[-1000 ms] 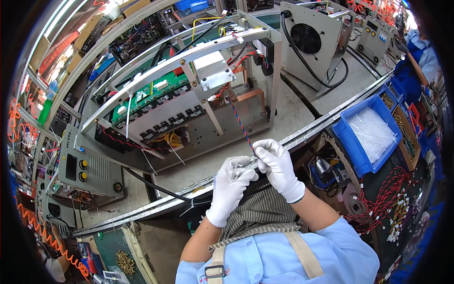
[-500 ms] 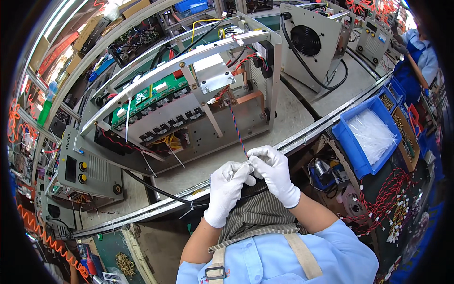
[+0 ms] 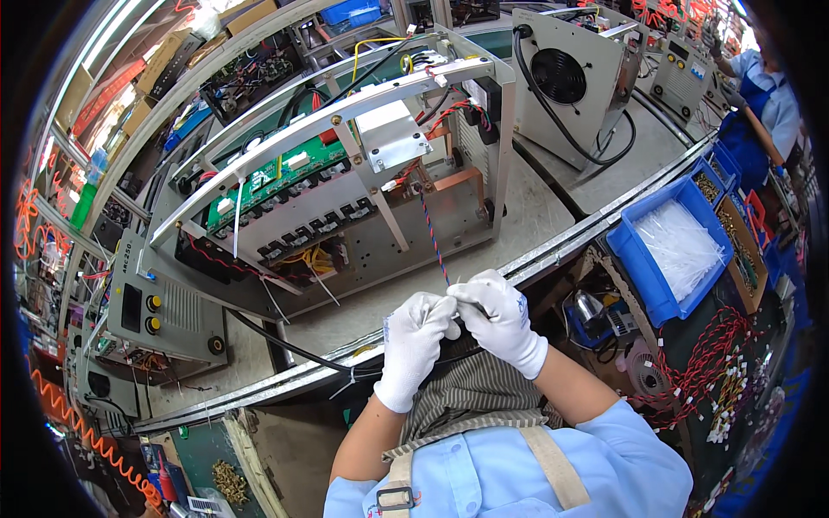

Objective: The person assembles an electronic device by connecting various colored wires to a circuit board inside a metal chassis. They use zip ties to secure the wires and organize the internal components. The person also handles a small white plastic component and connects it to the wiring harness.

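Landmark: the open metal chassis [image 3: 367, 255] on the desk [image 3: 531, 220]; places given from it.

Twisted cable [image 3: 434, 242], red and blue-black: comes out of the chassis below the silver box [image 3: 390, 134], runs down past its near side to the hands. Looks fairly straight, so probably under light pull.

Change over the last second: both hands have drawn together, tips now meeting where a small gap showed earlier. The cable hangs more upright; its lower end has shifted slightly toward the chassis's left. Chassis itself looks unmoved.

Right hand [image 3: 501, 319], in front of the chassis: fingers pinched on the cable near its lower end. Left hand [image 3: 413, 341], just beside it: fingers curled closed at the same spot; cannot tell what they pinch, the end being hidden by the gloves.

Meaning, as I judge it: the work has narrowed to that cable end, fine two-handed handling, the cable's upper part left alone.

Also: black cable [image 3: 295, 349] leaving the chassis's near left; blue bin [image 3: 637, 269] of clear tubes off its right.
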`<action>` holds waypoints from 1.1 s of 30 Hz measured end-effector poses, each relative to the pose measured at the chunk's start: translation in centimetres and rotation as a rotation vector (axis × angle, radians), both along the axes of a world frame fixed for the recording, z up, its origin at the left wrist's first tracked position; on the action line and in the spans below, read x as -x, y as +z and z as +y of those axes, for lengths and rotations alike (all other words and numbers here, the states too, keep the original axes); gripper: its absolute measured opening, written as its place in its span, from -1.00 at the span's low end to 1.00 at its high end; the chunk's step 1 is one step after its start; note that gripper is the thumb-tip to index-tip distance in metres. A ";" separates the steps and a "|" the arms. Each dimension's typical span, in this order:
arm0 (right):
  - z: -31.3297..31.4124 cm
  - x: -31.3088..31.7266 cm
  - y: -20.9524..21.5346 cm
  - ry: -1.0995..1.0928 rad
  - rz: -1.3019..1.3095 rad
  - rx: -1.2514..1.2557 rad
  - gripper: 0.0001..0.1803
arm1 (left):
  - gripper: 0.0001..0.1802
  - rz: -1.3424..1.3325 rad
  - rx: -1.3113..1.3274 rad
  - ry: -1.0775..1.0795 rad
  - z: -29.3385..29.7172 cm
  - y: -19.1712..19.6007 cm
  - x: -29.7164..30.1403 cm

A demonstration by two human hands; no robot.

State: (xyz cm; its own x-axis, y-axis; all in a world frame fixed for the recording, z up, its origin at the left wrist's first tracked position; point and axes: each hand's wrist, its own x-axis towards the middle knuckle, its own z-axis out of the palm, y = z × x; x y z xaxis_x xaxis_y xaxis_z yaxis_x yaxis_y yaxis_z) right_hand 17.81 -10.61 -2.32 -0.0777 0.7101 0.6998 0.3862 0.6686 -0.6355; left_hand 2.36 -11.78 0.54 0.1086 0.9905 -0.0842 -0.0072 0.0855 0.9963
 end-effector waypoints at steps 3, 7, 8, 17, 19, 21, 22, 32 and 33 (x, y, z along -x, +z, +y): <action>0.2 -0.2 -0.2 0.014 -0.036 -0.004 -0.73 | -0.84 0.293 -0.227 0.028 0.3 0.1 0.1; -0.2 0.6 -0.9 -0.022 0.033 0.052 -0.73 | -0.85 0.553 -0.550 0.071 0.3 0.0 0.4; -0.3 0.7 -0.9 -0.024 0.043 0.065 -0.73 | -0.86 0.510 -0.590 0.083 0.2 0.0 0.4; 0.4 0.8 -1.1 0.175 0.357 0.345 -0.83 | -0.89 0.316 -0.716 0.046 -0.3 0.3 0.2; -0.4 0.6 -0.7 0.163 0.263 0.362 -0.80 | -0.90 0.283 -0.712 0.045 -0.1 0.5 0.1; -0.7 1.1 -0.4 0.115 0.212 0.247 -0.77 | -0.92 0.224 -0.657 0.015 -0.1 0.5 -0.2; -0.7 1.0 -0.1 0.075 0.122 0.225 -0.74 | -0.92 0.187 -0.603 -0.016 -0.2 0.3 -0.3; -0.1 0.7 -1.5 0.088 0.002 0.323 -0.41 | -0.89 0.008 -0.390 0.079 -1.5 1.1 1.2; -0.7 0.1 -0.6 0.086 0.012 0.380 -0.36 | -0.82 0.060 -0.292 0.178 -1.6 2.8 2.7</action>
State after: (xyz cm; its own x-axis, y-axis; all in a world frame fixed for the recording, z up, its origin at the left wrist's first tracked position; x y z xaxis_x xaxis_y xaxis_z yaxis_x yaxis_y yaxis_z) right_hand 17.67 -11.28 -2.91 -0.1418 0.9100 0.3896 0.3301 0.4145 -0.8481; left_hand -0.34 -13.34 3.31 -0.0647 0.9768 0.2043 0.0633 -0.2003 0.9777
